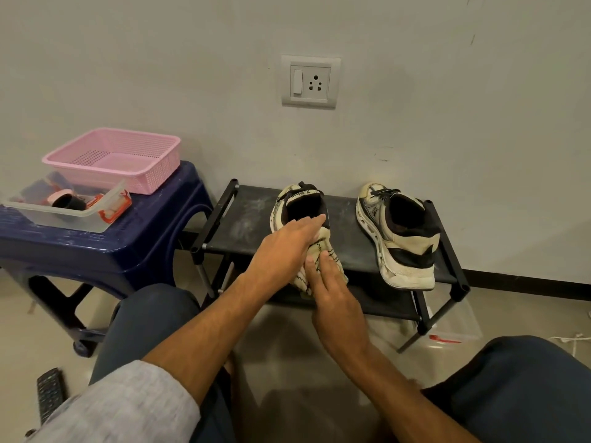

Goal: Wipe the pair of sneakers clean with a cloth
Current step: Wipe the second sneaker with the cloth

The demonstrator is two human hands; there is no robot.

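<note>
Looking down from the head view, both hands met at the heel of the left sneaker (289, 199), which stood on the top shelf of a black shoe rack (243, 225) with its toe toward the wall. The left hand (287, 241) lay flat with straight fingers across the heel collar. The right hand (335, 298) pressed the cloth (321, 249) against the back of the heel with extended fingers; whether its thumb hooked the fabric underneath could not be told. The right sneaker (399, 238) sat well apart on the same shelf, its heel hanging past the front edge.

Trouble seemed most likely from that overhang: a wide stroke or a bumped forearm could tip the untouched shoe to the floor. The shelf looked like thin taut fabric on slim tubes, so hard rubbing might slide the sneaker or rock the rack. Pale dust smeared on the shelf could foul the cloth again.

The cloth was soft, off-white and crumpled, edged with dark zigzag stitching. Both sneakers were cream and black, with dark padded collars and thick soles cut with openings, grimy along the rim.

To the left, a glossy blue plastic stool (128, 238) carried a pink perforated basket (166, 167) and a clear tub (64, 215). A remote (49, 394) lay on the floor.
</note>
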